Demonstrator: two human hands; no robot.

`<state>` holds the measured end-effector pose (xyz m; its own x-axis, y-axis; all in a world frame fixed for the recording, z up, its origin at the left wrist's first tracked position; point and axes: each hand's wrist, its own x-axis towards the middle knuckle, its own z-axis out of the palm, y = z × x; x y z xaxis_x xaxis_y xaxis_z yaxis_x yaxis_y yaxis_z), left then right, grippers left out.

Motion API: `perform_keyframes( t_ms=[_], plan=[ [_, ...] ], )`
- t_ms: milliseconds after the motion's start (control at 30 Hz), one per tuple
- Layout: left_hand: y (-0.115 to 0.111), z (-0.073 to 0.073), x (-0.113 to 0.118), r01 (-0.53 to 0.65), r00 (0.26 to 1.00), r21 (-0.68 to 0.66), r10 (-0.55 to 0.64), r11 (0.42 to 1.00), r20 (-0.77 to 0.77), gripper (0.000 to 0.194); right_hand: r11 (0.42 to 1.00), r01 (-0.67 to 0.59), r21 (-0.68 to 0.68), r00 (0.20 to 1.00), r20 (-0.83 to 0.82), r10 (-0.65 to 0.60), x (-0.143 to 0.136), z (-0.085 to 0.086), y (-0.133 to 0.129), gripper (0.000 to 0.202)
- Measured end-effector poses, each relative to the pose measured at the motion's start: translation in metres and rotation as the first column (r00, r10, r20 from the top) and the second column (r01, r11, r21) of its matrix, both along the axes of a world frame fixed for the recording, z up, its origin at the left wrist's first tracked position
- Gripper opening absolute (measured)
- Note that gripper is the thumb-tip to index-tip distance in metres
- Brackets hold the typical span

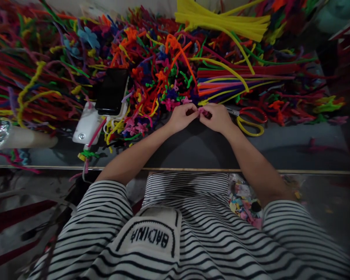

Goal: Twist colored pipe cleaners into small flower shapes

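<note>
Between my two hands, over the dark table, is a small pink pipe cleaner piece. My left hand pinches it from one side with thumb and forefinger. From the other side my right hand grips it, its fingers curled. The fingertips nearly meet and hide most of the piece. Just right of my right hand lie scissors with red and yellow handles. Beyond the hands sits a bundle of straight pipe cleaners in red, orange, purple and yellow.
A heap of twisted pipe cleaners spreads along the back, with a yellow bundle on top. To the left a black phone rests by a white power bank. The table's front edge runs before my body.
</note>
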<state>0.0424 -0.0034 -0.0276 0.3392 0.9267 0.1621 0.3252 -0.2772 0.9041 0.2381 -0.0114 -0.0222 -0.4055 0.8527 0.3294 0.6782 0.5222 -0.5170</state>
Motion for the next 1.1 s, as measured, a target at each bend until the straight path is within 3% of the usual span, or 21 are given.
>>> perform_keyframes(
  t_ms=[133, 233, 400, 467, 600, 767, 1100],
  plan=[
    [0.000, -0.002, 0.000, 0.028, 0.999, 0.000, -0.028, 1.000, 0.040, 0.025, 0.998, -0.003, -0.056, 0.998, -0.058, 0.000, 0.000, 0.003, 0.002, 0.021],
    [0.001, -0.006, 0.000, 0.038, 0.993, -0.018, -0.036, 0.999, 0.112, 0.039, 0.988, -0.038, -0.148, 0.987, -0.159, 0.015, 0.001, 0.005, 0.004, 0.020],
    [0.003, -0.007, -0.001, 0.116, 0.963, -0.123, -0.081, 0.986, 0.256, 0.056, 0.941, -0.115, -0.319, 0.917, -0.397, -0.022, 0.001, -0.001, 0.006, 0.032],
    [0.004, -0.007, -0.002, 0.124, 0.952, -0.128, -0.082, 0.984, 0.295, 0.058, 0.935, -0.137, -0.328, 0.889, -0.457, -0.030, 0.000, -0.003, 0.006, 0.040],
    [0.002, -0.004, 0.000, 0.089, 0.953, -0.113, -0.051, 0.990, 0.300, 0.053, 0.964, -0.081, -0.254, 0.907, -0.419, -0.034, -0.002, -0.003, 0.005, 0.045],
    [0.001, -0.003, 0.003, 0.007, 0.945, -0.191, 0.056, 0.982, 0.321, 0.036, 0.967, -0.034, -0.251, 0.927, -0.370, -0.063, -0.001, -0.002, 0.004, 0.048],
    [0.004, 0.003, 0.003, 0.073, 0.902, -0.358, 0.092, 0.931, 0.422, 0.028, 0.980, -0.045, -0.195, 0.957, -0.288, -0.014, -0.002, -0.001, 0.002, 0.037]
  ],
)
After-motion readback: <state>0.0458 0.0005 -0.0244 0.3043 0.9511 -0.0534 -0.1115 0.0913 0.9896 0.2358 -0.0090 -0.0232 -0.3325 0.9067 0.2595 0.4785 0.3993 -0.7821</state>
